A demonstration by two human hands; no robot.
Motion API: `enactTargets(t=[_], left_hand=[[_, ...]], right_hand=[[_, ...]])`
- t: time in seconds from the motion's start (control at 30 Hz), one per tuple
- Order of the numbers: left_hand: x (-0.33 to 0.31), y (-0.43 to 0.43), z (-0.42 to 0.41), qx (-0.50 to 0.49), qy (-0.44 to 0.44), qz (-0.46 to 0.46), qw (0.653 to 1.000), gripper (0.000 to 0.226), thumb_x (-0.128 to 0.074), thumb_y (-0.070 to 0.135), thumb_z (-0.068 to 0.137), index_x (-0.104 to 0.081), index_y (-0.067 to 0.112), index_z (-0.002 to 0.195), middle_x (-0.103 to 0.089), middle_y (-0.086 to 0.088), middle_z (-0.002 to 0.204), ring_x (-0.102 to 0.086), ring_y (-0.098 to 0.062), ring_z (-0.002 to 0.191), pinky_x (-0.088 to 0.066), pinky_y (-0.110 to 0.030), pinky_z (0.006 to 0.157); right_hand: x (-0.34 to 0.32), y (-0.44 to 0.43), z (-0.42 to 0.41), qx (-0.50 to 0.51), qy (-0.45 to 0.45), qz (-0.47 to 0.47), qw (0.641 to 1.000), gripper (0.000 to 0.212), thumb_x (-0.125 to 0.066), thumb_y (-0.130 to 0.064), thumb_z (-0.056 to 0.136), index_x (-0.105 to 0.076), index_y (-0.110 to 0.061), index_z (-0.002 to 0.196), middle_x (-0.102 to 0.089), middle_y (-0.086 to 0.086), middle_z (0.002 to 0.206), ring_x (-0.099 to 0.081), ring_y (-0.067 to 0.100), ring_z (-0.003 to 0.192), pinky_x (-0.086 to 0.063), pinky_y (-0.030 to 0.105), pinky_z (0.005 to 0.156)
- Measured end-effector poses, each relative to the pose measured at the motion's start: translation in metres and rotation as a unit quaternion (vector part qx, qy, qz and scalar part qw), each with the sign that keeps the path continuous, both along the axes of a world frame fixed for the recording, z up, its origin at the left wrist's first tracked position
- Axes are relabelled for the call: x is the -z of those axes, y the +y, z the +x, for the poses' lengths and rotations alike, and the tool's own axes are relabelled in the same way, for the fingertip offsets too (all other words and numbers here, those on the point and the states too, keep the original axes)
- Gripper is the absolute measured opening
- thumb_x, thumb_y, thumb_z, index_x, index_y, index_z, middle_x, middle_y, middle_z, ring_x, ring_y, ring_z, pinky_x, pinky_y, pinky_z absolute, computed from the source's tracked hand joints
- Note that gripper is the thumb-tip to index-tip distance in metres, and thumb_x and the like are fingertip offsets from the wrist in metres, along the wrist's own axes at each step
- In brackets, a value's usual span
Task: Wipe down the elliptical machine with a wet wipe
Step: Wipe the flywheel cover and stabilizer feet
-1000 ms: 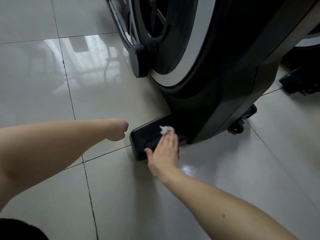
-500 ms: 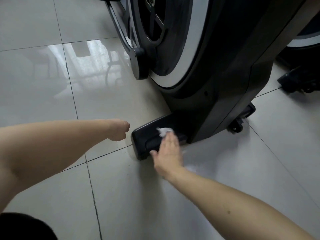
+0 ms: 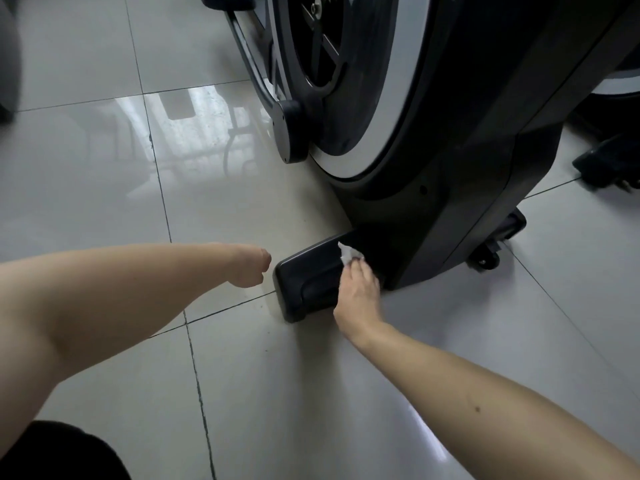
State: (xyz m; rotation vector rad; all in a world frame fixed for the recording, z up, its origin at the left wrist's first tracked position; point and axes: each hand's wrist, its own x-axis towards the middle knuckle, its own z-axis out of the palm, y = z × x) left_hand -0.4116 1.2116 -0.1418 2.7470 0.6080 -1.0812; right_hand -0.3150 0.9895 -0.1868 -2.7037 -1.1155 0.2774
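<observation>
The elliptical machine (image 3: 450,161) is black with a white-rimmed flywheel housing and fills the upper right. Its black front foot (image 3: 304,282) lies on the tiled floor. My right hand (image 3: 358,289) lies on top of this foot with its fingers stretched forward, pressing a crumpled white wet wipe (image 3: 348,254) against it near the machine's body. The wipe's edge pokes out past my fingertips. My left hand (image 3: 249,266) hangs just left of the foot's end, its fingers curled into a fist with nothing in it.
A crank arm (image 3: 287,133) and a pedal (image 3: 228,1) stick out on the flywheel's left. A transport wheel (image 3: 491,254) sits behind the foot on the right. More dark equipment (image 3: 606,164) stands at the far right. Glossy floor tiles (image 3: 104,188) spread to the left.
My right hand has slid the wipe a little farther along the foot toward the machine's body. My left fist has stayed in place.
</observation>
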Motion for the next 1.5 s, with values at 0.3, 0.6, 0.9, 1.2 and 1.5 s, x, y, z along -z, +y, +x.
enactTargets(t=[0.3,0.6,0.9,1.2,1.5], left_hand=[[0.005,0.000,-0.004,-0.010,0.005,-0.003,1.000,0.038,-0.047,0.019,0.102,-0.053,0.007,0.137,-0.059,-0.010,0.135,-0.059,-0.030,0.120,-0.047,-0.032,0.097],[0.007,0.000,-0.004,-0.022,-0.006,-0.008,1.000,0.038,-0.047,0.020,0.103,-0.054,0.006,0.138,-0.058,-0.011,0.136,-0.058,-0.030,0.121,-0.045,-0.030,0.094],[0.021,0.019,-0.014,-0.046,0.012,-0.017,0.999,0.039,-0.049,0.021,0.100,-0.054,0.012,0.138,-0.058,-0.007,0.135,-0.057,-0.028,0.120,-0.045,-0.031,0.097],[-0.012,0.012,-0.035,-0.146,0.041,-0.044,0.987,0.042,-0.044,0.018,0.101,-0.048,0.013,0.143,-0.056,-0.009,0.140,-0.055,-0.031,0.127,-0.046,-0.036,0.104],[-0.199,-0.037,-0.057,-0.289,-0.036,-0.196,0.937,0.039,-0.043,0.014,0.100,-0.053,0.013,0.138,-0.065,-0.009,0.129,-0.064,-0.028,0.112,-0.049,-0.029,0.085]], right_hand=[[0.022,0.034,-0.052,-0.050,0.031,0.194,0.979,0.017,-0.055,0.000,0.085,-0.068,0.002,0.096,-0.058,0.014,0.103,-0.051,0.033,0.092,-0.052,0.042,0.081],[0.037,0.014,-0.057,-0.135,0.048,0.226,0.964,0.010,-0.063,0.003,0.084,-0.062,-0.005,0.078,-0.056,0.007,0.091,-0.050,0.029,0.082,-0.051,0.045,0.060],[0.007,0.080,0.022,-0.026,0.001,0.168,0.985,0.034,-0.061,0.003,0.079,-0.069,0.002,0.112,-0.060,0.019,0.101,-0.052,0.040,0.097,-0.049,0.045,0.091],[-0.006,0.072,-0.045,-0.155,0.193,0.042,0.968,0.022,-0.055,0.007,0.082,-0.069,-0.004,0.094,-0.062,0.013,0.101,-0.048,0.033,0.096,-0.045,0.040,0.085],[-0.231,0.045,-0.075,0.300,0.495,0.148,0.802,0.009,-0.056,-0.012,0.102,-0.065,-0.009,0.101,-0.067,0.004,0.090,-0.065,0.019,0.079,-0.061,0.033,0.071]])
